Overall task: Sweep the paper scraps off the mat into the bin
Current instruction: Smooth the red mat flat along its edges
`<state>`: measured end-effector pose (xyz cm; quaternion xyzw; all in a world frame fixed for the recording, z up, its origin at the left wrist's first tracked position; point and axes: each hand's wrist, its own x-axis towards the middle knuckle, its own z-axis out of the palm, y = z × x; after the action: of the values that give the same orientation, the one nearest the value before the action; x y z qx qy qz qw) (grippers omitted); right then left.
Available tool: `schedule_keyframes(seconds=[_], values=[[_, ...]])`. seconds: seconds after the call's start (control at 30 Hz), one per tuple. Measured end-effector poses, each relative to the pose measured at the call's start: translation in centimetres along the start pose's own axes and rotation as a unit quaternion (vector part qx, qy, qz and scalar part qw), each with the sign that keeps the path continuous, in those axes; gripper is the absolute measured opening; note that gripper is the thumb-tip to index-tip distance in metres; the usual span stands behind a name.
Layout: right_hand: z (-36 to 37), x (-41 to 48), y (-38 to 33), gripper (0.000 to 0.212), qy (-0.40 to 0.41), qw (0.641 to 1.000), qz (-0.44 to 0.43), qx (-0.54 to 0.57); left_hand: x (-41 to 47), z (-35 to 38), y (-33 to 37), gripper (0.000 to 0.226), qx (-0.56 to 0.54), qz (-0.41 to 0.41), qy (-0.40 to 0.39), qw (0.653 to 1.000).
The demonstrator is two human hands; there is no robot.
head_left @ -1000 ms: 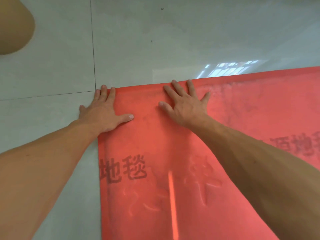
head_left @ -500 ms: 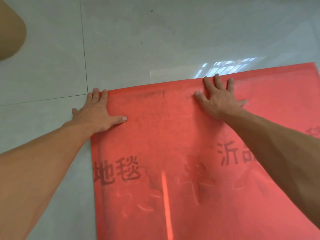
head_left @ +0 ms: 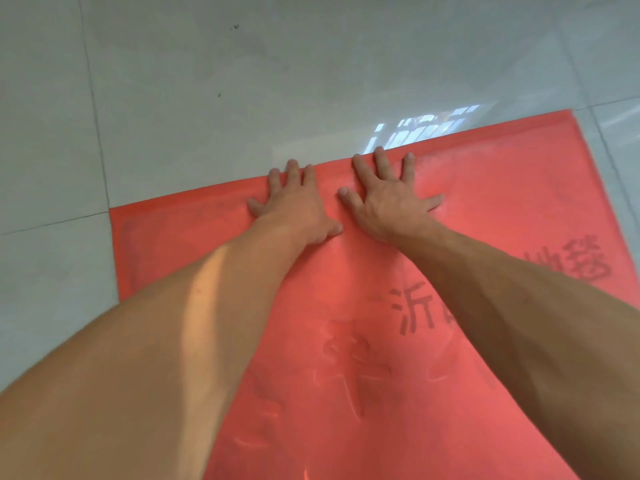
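**Two flat palms at the mat's far edge**

The red mat [head_left: 502,202] lay flat on the tiled floor [head_left: 242,81]. No paper scraps showed on it, and no bin was in view. The left hand [head_left: 294,206] and right hand [head_left: 388,202] pressed down side by side near its far edge, holding nothing. The left fingers [head_left: 292,173] were straight and close together, and the right fingers [head_left: 381,164] were straight and splayed. This looked like a palm sweep across the surface. The next move probably called for finding any remaining scraps and pushing them toward the unseen bin.
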<state>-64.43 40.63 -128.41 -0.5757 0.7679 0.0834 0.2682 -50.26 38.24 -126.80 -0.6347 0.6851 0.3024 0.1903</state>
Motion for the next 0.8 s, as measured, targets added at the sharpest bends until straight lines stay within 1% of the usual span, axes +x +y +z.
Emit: schedule_keyframes(seconds=[0.1,0.2,0.27,0.4,0.53,0.6,0.67,0.7,0.73,0.8], values=[[-0.1,-0.1,0.3,0.065,0.003,1.0,-0.01,0.009,0.0,0.2,-0.6,0.118,0.011,0.009,-0.002,1.0],[-0.9,0.0,1.5,0.063,0.003,0.999,-0.032,-0.021,-0.4,0.3,-0.6,0.116,0.021,0.008,0.006,1.0],[-1.7,0.3,2.9,0.062,-0.002,0.999,-0.031,-0.034,-0.5,0.3,-0.5,0.115,0.027,0.006,0.008,1.0],[-4.0,2.2,6.7,0.058,-0.013,1.0,0.008,-0.001,-0.5,0.2,-0.6,0.113,0.036,0.006,0.014,0.999],[-6.2,3.3,13.5,0.057,0.011,0.997,0.076,0.018,-0.1,0.6,-0.7,0.113,0.05,0.007,0.022,0.999],[-7.3,4.6,18.0,0.061,0.011,0.993,0.113,0.017,-0.1,0.7,-0.8,0.113,0.052,0.007,0.025,0.998],[-8.1,5.9,21.9,0.084,0.013,0.992,0.124,0.012,0.0,0.8,-0.9,0.113,0.056,0.007,0.026,0.998],[-7.9,6.9,23.6,0.089,0.023,0.993,0.118,0.011,0.0,0.8,-0.9,0.113,0.056,0.008,0.027,0.998],[-7.8,7.8,24.7,0.086,0.023,0.992,0.12,0.012,0.0,0.8,-0.9,0.113,0.057,0.007,0.029,0.998],[-8.3,8.2,24.4,0.081,0.028,0.992,0.123,0.023,-0.1,0.7,-0.9,0.113,0.062,0.005,0.032,0.998]])
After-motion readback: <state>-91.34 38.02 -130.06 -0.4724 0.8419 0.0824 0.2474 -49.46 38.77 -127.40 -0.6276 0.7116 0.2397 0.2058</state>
